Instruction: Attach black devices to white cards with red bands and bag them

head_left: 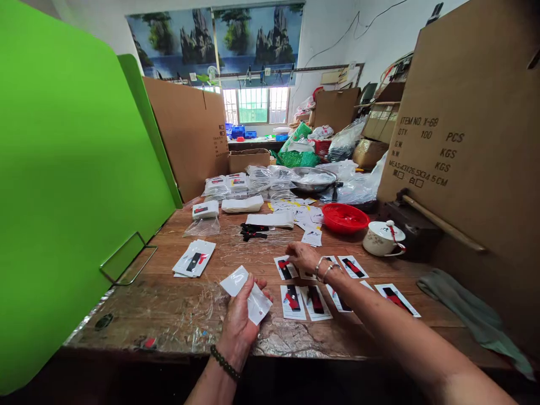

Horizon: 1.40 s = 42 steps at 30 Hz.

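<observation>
**Loose cards under a reaching arm: what could bite here?**

So the white packet (pixel 259 306) is in the left hand (pixel 242 318), grip closed around it with the thumb across the top. It looks like a light hold, so a slick surface could let it slip out.

The right hand (pixel 304 257) is over the far-left end of the laid-out cards (pixel 293 304). Can't tell if that grip is pinching anything, since the fingertips are hard to make out. The forearm crosses above other cards, so dropping low could drag the bracelets (pixel 329 271) through them and knock black-and-red pieces askew.

Further out, the card stack (pixel 194 261) might slump if bumped, and plastic scraps (pixel 192 315) on the tabletop (pixel 139 318) could cling to stuff. An elbow knock could tip that lidded cup (pixel 382 241) too.
</observation>
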Each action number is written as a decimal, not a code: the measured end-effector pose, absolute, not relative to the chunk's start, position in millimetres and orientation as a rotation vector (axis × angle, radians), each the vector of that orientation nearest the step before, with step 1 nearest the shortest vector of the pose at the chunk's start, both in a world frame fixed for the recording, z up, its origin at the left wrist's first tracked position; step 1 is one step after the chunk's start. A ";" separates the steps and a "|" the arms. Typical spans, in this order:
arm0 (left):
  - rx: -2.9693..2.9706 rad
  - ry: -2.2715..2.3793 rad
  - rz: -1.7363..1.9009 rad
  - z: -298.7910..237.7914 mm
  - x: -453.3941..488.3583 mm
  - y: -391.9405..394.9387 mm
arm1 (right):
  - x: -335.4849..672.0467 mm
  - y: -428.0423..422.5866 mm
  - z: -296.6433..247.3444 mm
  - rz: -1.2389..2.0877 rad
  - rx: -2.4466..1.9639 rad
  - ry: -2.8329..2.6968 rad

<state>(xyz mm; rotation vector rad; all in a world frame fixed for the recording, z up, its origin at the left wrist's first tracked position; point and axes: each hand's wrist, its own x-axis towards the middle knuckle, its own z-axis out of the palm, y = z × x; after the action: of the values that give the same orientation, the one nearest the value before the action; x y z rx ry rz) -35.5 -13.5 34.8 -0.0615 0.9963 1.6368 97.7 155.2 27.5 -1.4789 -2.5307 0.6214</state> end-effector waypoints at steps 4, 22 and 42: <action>0.022 0.958 1.501 31.6 -25.5 14.7 | 92.3 186.6 23.4 0.701 -1.520 -2.635; 0.052 1.070 1.383 14.3 -20.0 64.2 | 80.3 197.3 27.1 0.781 -1.608 -2.711; 0.063 1.079 1.340 10.5 -24.3 67.9 | 84.6 198.4 22.9 0.879 -1.550 -2.667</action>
<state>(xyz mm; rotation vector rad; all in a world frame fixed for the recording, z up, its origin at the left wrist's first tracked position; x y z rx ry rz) -24.3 67.9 10.5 0.0633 1.0785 1.3402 84.6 198.4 22.9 -1.5504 -2.6668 0.8787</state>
